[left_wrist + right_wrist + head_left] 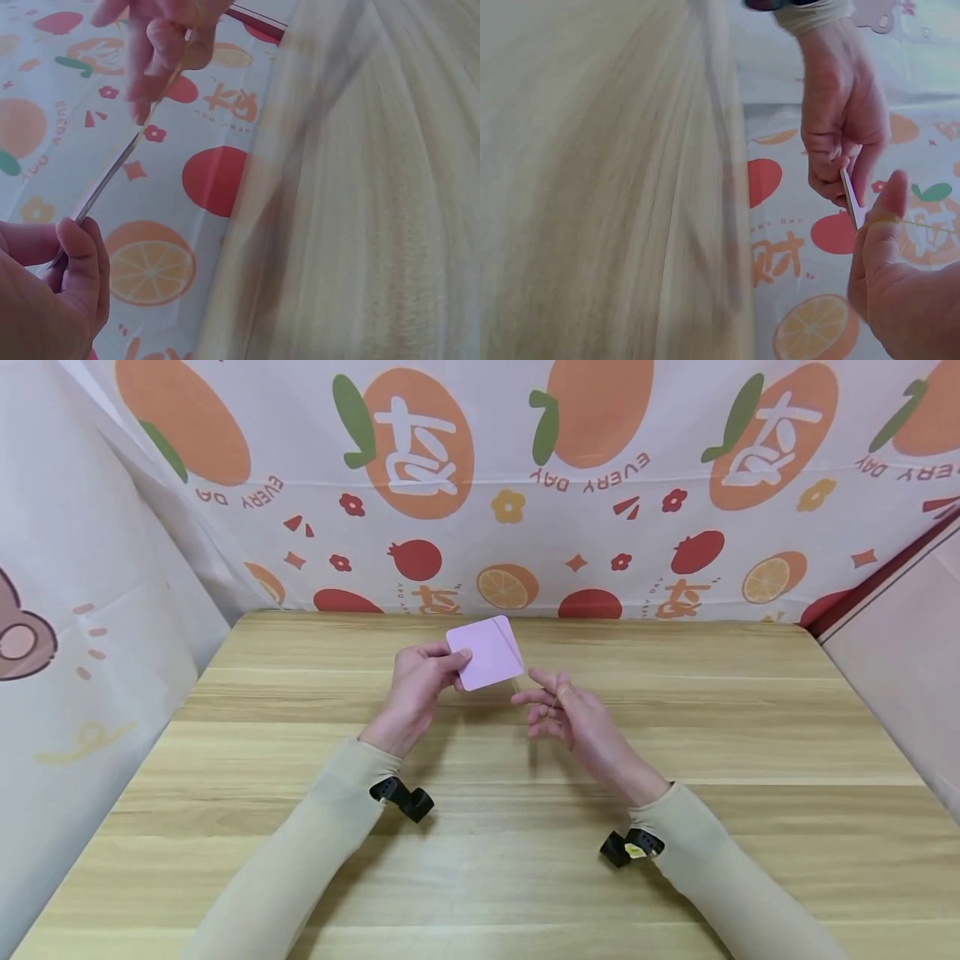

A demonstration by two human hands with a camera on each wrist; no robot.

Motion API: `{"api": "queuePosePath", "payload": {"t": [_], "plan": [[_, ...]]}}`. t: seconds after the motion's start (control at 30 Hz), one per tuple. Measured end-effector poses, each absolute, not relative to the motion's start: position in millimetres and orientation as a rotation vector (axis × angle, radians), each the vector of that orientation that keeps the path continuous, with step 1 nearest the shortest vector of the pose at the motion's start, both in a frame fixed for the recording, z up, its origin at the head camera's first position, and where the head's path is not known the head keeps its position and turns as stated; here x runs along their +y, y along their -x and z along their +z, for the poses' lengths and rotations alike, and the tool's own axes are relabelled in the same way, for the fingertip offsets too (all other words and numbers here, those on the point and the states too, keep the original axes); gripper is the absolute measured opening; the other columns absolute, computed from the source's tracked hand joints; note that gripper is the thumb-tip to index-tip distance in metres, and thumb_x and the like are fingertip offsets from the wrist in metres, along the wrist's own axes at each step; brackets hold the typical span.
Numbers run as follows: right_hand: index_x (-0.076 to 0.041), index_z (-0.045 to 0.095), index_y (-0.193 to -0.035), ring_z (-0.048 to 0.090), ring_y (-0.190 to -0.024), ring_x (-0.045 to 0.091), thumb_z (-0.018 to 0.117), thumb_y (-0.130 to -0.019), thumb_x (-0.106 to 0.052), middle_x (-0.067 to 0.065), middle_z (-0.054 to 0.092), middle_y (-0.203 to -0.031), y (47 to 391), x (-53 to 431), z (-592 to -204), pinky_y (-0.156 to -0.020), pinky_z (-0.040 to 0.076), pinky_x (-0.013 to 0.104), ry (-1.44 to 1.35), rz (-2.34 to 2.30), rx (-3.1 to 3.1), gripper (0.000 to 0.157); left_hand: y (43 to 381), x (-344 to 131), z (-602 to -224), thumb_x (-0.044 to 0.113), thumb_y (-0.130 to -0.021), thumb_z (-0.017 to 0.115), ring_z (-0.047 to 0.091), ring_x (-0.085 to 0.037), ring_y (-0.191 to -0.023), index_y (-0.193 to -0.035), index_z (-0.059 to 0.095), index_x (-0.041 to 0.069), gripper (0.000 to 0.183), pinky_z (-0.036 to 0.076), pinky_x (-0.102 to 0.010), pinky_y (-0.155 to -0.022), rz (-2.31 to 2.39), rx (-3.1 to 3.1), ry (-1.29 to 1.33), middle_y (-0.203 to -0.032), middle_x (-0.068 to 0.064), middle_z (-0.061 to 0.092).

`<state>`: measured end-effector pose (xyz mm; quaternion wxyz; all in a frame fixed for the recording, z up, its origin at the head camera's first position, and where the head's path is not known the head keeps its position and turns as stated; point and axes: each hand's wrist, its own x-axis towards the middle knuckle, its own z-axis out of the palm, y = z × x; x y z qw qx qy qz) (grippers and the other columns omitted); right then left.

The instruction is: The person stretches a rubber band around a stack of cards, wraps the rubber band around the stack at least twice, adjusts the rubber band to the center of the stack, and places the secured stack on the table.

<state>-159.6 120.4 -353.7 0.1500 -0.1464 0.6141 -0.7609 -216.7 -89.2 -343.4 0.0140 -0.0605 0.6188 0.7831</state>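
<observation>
My left hand (416,689) pinches a square pink card stack (486,656) with rounded corners, thumb on its top face. Held above the table, the stack appears edge-on in the left wrist view, where its thin layers show. A thin yellowish rubber band (160,102) runs from the stack's far end to my right hand (588,722). Across the stack's right corner lies a slanting strand of it. In the right wrist view the band (885,220) loops over a finger and stretches sideways. My right hand's fingers are partly bent around the band, apart from the stack.
Below both hands spreads a light wood-grain table (480,860). A white fruit-printed cloth (525,552) hangs along its far edge, and another pale cloth (97,610) hangs at the left. Black wrist cameras (405,799) sit at both sleeves.
</observation>
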Motion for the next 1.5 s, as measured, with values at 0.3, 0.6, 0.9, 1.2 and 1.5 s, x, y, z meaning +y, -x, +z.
{"api": "queuePosePath", "payload": {"t": [0.3, 0.6, 0.9, 1.2, 1.5], "plan": [[0.009, 0.044, -0.133, 0.059, -0.096, 0.023, 0.030, -0.100, -0.043, 0.023, 0.053, -0.121, 165, 125, -359, -0.070, 0.051, 0.021, 0.321, -2.182, 1.688, 0.063, 217, -86, -346, -0.001, -0.084, 0.065, 0.054, -0.012, -0.056, -0.089, 0.062, -0.012, 0.012, 0.042, -0.020, -0.048, 2.419, 1.976, 0.120, -0.069, -0.007, 0.061], [0.010, 0.048, -0.127, 0.059, -0.103, 0.027, 0.033, -0.100, -0.042, 0.026, 0.053, -0.124, 173, 130, -366, -0.081, 0.051, 0.026, 0.267, -2.152, 1.573, 0.061, 215, -89, -348, 0.001, -0.084, 0.066, 0.054, -0.015, -0.059, -0.089, 0.062, -0.011, 0.014, 0.043, -0.022, -0.049, 2.323, 2.032, -0.055, -0.071, -0.007, 0.061], [0.011, 0.048, -0.120, 0.063, -0.093, 0.024, 0.041, -0.098, -0.040, 0.022, 0.061, -0.112, 179, 134, -373, -0.077, 0.051, 0.023, 0.133, -2.244, 1.323, 0.056, 213, -92, -346, 0.004, -0.085, 0.065, 0.052, -0.016, -0.059, -0.087, 0.062, -0.007, 0.011, 0.045, -0.025, -0.053, 2.231, 2.075, -0.275, -0.073, -0.009, 0.060], [0.012, 0.040, -0.126, 0.063, -0.088, 0.022, 0.049, -0.096, -0.037, 0.023, 0.058, -0.112, 179, 135, -371, -0.075, 0.051, 0.021, 0.035, -2.289, 1.228, 0.059, 213, -95, -347, 0.006, -0.086, 0.066, 0.054, -0.017, -0.063, -0.093, 0.064, -0.007, 0.015, 0.047, -0.028, -0.056, 2.139, 2.103, -0.347, -0.079, -0.012, 0.062], [0.009, 0.036, -0.133, 0.066, -0.085, 0.021, 0.049, -0.095, -0.038, 0.020, 0.063, -0.103, 179, 135, -374, -0.073, 0.052, 0.020, 0.072, -2.271, 1.215, 0.061, 212, -95, -348, 0.008, -0.086, 0.066, 0.054, -0.019, -0.062, -0.095, 0.066, -0.004, 0.014, 0.049, -0.033, -0.059, 2.038, 2.185, -0.435, -0.080, -0.013, 0.063]]}}
